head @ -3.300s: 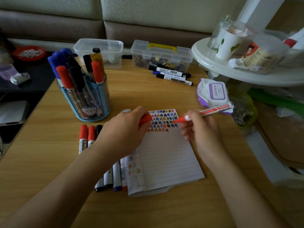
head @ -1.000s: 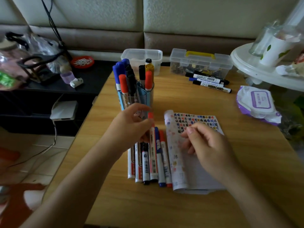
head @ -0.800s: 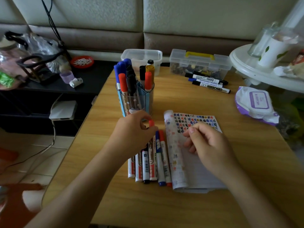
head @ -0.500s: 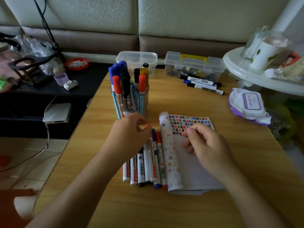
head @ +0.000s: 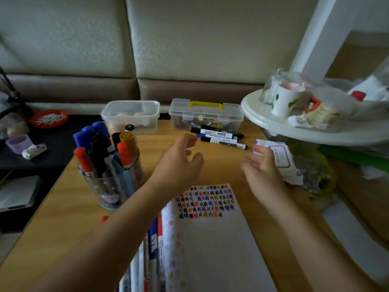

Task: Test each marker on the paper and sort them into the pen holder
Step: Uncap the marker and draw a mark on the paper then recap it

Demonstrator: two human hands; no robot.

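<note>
The notepad (head: 212, 239) lies in front of me, with rows of coloured test marks across its top. A row of markers (head: 152, 253) lies along its left edge, partly under my left arm. The clear pen holder (head: 111, 184) at the left holds several red, blue, black and yellow markers. Three markers (head: 221, 140) lie at the back of the table. My left hand (head: 179, 163) hovers above the table with loose fingers, holding nothing. My right hand (head: 261, 169) is raised beside it, fingers spread, also empty.
Two clear plastic boxes (head: 131, 115) (head: 205, 115) stand at the table's back edge. A wet-wipes pack (head: 282, 161) lies right of my right hand. A white round shelf (head: 315, 127) with cups overhangs the right side. A dark side table (head: 42, 148) stands to the left.
Both hands lifted off the marker row and the notepad and moved forward toward the back of the table. The camera tilted up and closer.
</note>
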